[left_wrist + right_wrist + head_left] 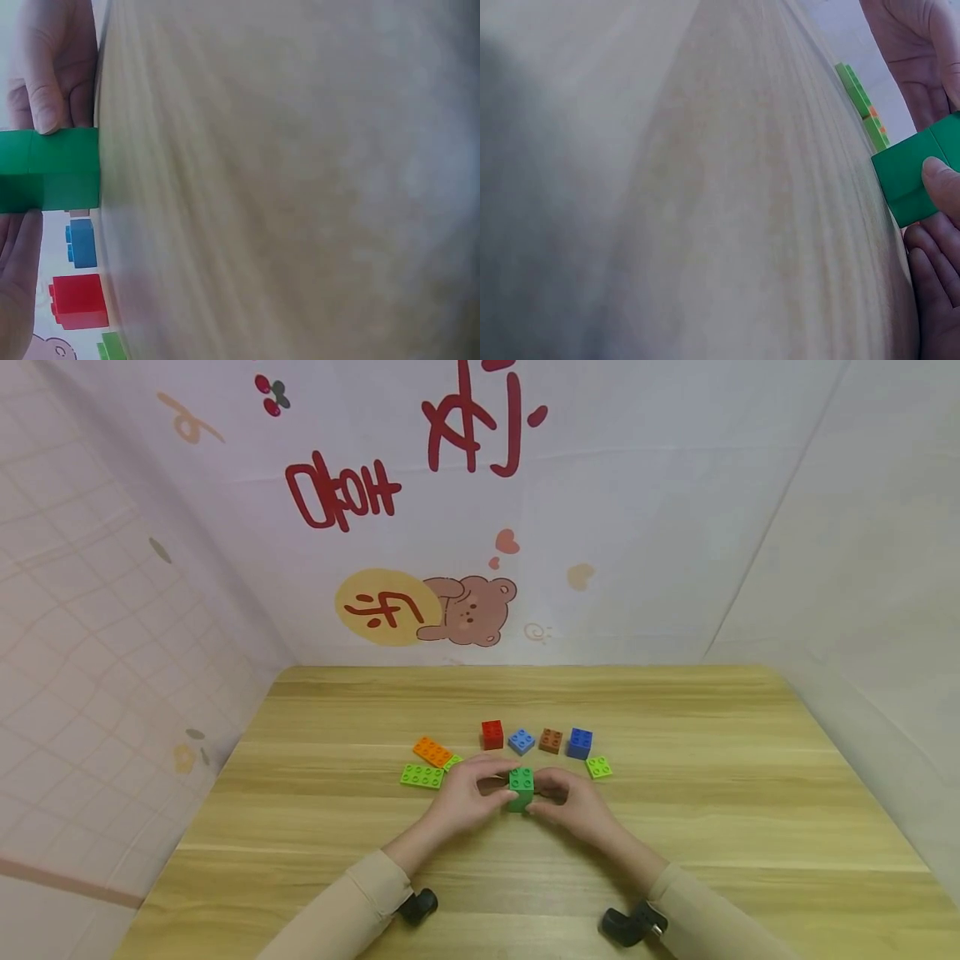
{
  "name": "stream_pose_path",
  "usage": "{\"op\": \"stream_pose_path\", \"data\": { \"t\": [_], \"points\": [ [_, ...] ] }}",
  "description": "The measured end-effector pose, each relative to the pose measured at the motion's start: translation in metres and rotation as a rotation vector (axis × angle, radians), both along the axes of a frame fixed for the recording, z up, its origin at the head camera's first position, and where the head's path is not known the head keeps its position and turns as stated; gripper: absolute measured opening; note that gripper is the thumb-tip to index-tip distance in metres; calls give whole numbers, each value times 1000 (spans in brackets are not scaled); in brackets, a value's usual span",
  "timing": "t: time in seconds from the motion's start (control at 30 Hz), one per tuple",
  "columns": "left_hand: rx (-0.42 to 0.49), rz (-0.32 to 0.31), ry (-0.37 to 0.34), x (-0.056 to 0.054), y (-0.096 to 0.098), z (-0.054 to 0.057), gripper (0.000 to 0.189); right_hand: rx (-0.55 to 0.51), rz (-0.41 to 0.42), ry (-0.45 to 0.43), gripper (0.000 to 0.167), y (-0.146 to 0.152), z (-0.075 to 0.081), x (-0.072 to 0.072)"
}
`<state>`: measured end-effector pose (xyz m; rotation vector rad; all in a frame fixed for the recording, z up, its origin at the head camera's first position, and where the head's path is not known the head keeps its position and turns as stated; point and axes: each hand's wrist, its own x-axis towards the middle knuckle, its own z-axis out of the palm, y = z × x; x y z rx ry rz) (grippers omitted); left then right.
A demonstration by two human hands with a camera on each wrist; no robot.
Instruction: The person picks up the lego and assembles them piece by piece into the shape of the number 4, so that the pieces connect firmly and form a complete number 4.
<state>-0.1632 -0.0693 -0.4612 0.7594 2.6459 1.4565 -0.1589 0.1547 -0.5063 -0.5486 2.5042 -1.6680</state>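
A pair of stacked green toy bricks [521, 783] stands upright on the table, studs upward, between both hands. My left hand [459, 797] holds them from the left, thumb at the near side and index finger reaching toward the far side. From the right, my right hand [576, 808] grips the same stack with thumb and fingers. The left wrist view shows a seam across the green bricks [64, 169] and a thumb laid on them. In the right wrist view a thumb presses the green face [904, 176]; part of the stack is cut off by the frame.
Behind the hands lie a red brick [492, 735], a light blue brick [521, 742], a brown brick [551, 741] and a dark blue brick [580, 743]. A small lime brick [598, 767] sits right. Orange [432, 752] and lime plates [422, 776] lie left.
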Motion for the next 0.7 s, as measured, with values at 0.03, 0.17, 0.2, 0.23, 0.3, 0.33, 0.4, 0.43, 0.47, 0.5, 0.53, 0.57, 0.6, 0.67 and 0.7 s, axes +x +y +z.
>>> {"op": "stream_pose_path", "data": {
  "t": [0.03,0.17,0.2,0.23,0.3,0.33,0.4,0.43,0.47,0.5,0.53,0.57,0.6,0.67,0.7],
  "points": [
    [3,1,-1,0,0,0,38,-3,5,-1,35,0,0,0],
    [5,3,-2,0,0,0,38,-6,18,-3,34,2,-1,0],
    [6,3,-6,1,0,0,38,-6,19,2,34,2,-1,0],
    [5,3,-7,1,0,0,38,-9,20,8,34,2,0,1],
    [5,9,-16,0,0,0,39,0,19,18,32,0,9,5],
    [13,8,-25,0,0,0,39,0,20,20,32,-2,15,7],
    [22,9,-35,1,0,0,40,0,20,19,32,-4,26,11],
    [25,10,-33,1,0,0,41,2,19,16,32,-5,32,13],
    [28,11,-35,1,0,0,42,8,18,12,32,-7,37,15],
    [27,12,-34,1,0,0,42,5,18,11,32,-7,39,16],
    [28,11,-32,1,0,0,43,3,18,9,32,-7,39,16],
    [25,15,-30,2,0,0,43,6,17,9,32,-7,40,16],
    [20,20,-27,2,-1,0,44,8,16,9,32,-7,40,16],
    [24,27,-32,3,0,0,46,11,16,9,33,-7,41,16],
    [30,29,-37,3,0,0,47,11,18,8,33,-7,40,15]
  ]
}}
